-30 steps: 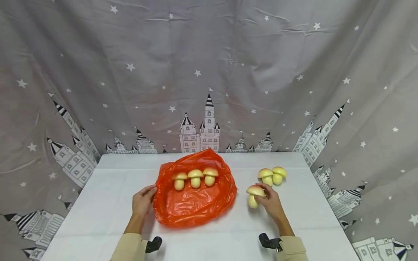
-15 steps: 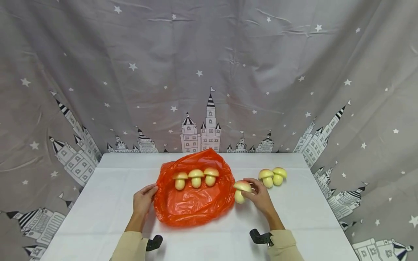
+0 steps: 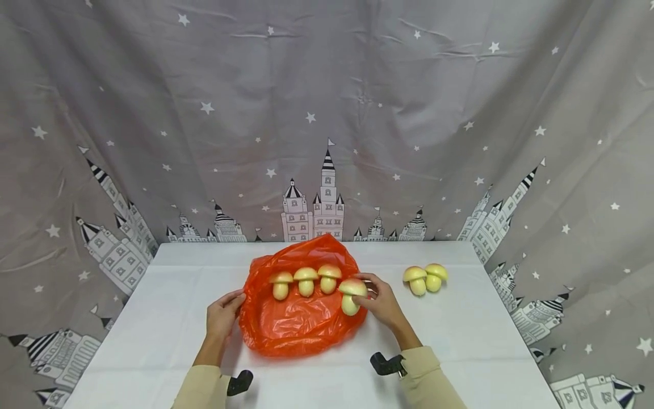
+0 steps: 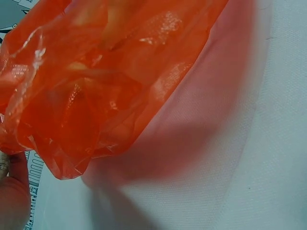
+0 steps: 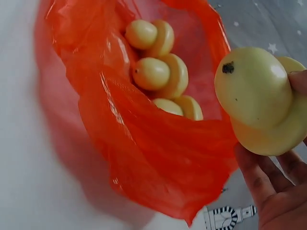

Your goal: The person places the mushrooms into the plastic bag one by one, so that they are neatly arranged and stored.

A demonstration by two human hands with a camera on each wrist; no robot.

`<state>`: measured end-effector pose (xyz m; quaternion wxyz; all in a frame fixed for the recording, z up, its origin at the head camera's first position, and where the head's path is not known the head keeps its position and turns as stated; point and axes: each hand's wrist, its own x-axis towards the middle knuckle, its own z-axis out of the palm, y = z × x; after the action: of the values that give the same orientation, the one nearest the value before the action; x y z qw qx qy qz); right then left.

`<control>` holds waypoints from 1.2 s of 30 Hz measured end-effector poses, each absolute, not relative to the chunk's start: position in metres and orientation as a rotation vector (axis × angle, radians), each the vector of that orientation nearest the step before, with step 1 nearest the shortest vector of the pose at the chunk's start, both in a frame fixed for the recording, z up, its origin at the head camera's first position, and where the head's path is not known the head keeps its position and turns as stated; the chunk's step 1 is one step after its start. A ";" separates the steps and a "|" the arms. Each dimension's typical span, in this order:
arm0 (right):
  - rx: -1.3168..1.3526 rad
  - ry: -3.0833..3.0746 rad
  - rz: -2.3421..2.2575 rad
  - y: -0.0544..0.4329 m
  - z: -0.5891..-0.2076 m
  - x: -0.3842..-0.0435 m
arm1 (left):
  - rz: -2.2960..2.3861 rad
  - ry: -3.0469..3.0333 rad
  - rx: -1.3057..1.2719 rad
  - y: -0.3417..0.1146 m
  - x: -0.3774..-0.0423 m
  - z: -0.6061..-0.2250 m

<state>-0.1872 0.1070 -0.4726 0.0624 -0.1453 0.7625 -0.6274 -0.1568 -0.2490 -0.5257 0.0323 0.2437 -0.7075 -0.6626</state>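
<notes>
The person's right hand (image 3: 380,301) is pinching a yellow toy mushroom (image 3: 351,295) between thumb and fingers, holding it over the right side of a red plastic bag (image 3: 296,345), cap facing far and stem pointing near. On the end of that stem, a small dark mark (image 5: 228,68) is showing, too unclear to read as a label. The left hand (image 3: 222,319) is pinching the bag's left edge between thumb and fingertips. The bag is lying on a white table (image 3: 179,284), its mouth gaping, and inside it three mushrooms (image 3: 306,283) are resting side by side along the far part, stems pointing near. To the right of the bag, two more mushrooms (image 3: 435,279) are lying on the table, touching each other. Beyond the table's far edge, a grey curtain (image 3: 327,74) is hanging, displaying printed white stars and black-and-white castles (image 3: 327,213). Black devices (image 3: 240,383) are sitting by both beige sleeves (image 3: 201,389).
</notes>
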 end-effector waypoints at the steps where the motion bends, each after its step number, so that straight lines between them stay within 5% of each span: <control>1: -0.455 2.315 -1.898 0.104 -0.471 -0.187 | -2.040 -2.175 0.752 -0.249 -0.156 -0.525; 14: -0.545 2.343 -1.809 0.077 -0.457 -0.193 | -2.010 -2.202 0.754 -0.251 -0.159 -0.527; 36: -0.515 2.269 -1.681 0.033 -0.512 -0.226 | -2.018 -2.177 0.760 -0.250 -0.157 -0.531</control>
<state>-0.2260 0.0333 -0.5117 0.1353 -0.1779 0.7832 -0.5802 -0.1569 -0.2496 -0.5315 0.0388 0.2480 -0.7099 -0.6580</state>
